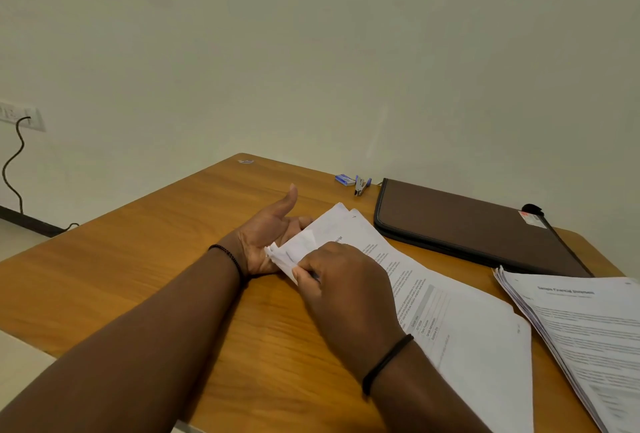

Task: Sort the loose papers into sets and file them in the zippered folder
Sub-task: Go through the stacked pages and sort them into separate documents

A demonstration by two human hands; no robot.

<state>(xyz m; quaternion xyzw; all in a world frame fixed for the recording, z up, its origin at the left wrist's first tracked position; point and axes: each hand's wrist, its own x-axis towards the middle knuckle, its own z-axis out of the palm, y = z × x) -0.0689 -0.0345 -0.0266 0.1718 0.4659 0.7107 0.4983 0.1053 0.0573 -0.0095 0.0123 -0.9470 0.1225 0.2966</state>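
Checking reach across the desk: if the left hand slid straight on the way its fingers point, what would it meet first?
Probably the stapler, beside the staple box; the left hand points that way, though depth is unclear.

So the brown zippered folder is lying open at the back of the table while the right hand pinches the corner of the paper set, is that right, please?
Not quite: the brown zippered folder is lying closed, not open, at the back of the table. The head view shows its cover flat and shut. The rest holds: the right hand pinches the corner of the paper set.
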